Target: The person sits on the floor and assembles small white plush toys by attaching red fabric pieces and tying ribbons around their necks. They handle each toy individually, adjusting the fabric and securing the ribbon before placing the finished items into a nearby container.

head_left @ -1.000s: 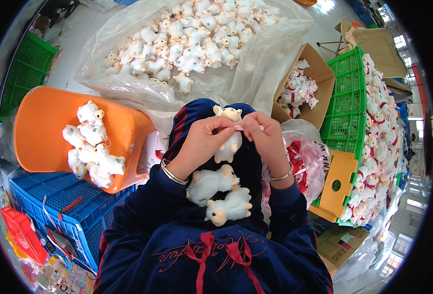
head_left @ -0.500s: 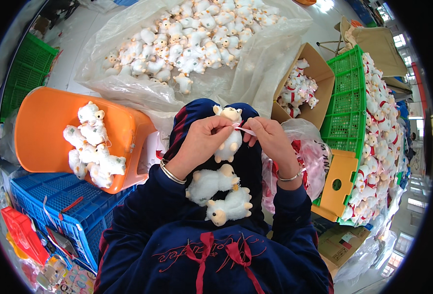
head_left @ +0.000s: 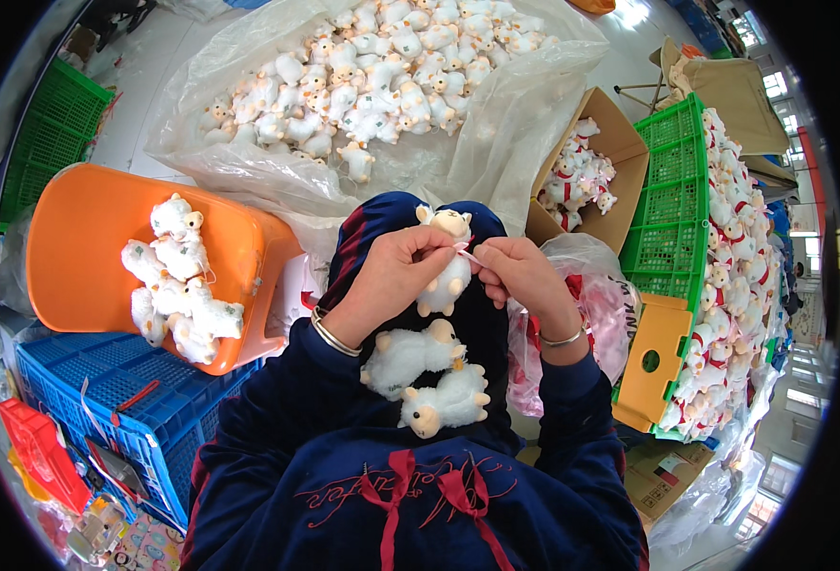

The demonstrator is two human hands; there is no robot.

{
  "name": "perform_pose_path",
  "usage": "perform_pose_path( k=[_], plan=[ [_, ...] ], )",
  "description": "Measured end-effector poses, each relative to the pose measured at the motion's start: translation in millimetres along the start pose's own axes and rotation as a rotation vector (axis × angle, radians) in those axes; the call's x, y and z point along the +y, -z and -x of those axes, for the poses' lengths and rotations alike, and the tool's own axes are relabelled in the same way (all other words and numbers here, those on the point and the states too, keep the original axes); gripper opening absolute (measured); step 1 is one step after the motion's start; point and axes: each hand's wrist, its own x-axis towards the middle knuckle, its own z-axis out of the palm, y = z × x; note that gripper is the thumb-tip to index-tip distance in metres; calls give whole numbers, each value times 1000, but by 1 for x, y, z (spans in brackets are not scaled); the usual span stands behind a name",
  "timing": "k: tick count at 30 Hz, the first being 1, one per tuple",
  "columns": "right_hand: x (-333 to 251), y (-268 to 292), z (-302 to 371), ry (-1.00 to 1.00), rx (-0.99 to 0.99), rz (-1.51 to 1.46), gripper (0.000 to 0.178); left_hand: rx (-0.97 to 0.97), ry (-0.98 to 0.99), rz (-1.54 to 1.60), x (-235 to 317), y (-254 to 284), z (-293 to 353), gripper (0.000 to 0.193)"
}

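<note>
A white plush sheep (head_left: 447,284) lies face up on my knees, its cream head pointing away from me. At its neck is a thin pale pink ribbon (head_left: 467,254). My left hand (head_left: 409,271) pinches the ribbon close to the neck, its fingers resting against the toy's side. On the other side my right hand (head_left: 520,273) grips the ribbon's end between thumb and fingers. Two more plush sheep, one (head_left: 410,356) above the other (head_left: 445,401), lie on their sides in my lap, touched by neither hand.
An orange chair (head_left: 82,247) at left bears several plush sheep, beside a blue crate (head_left: 154,381). Ahead, a clear plastic sheet (head_left: 506,124) holds a large heap of them. At right stand a cardboard box (head_left: 620,133), a green crate (head_left: 665,209) and a plastic bag (head_left: 582,252).
My right hand has shifted slightly, its fingers curling closer round the ribbon's end. My left hand and the sheep have barely moved.
</note>
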Motion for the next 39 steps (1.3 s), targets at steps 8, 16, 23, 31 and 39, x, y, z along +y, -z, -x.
perform_pose_path(
  k=[8,16,23,31,39],
  plan=[
    [-4,1,4,-9,-135,-29,19,-6,5,10,2,2,1,14],
    [-1,10,-1,106,-208,-6,16,-14,4,4,2,2,0,15],
    [22,-9,-6,400,-140,-327,11,-5,6,47,4,3,0,15],
    [31,-15,-14,428,-7,-333,17,50,-51,66,0,-3,-2,17],
    [29,-26,-15,457,171,-275,16,37,-81,151,-1,-3,3,15]
  ],
)
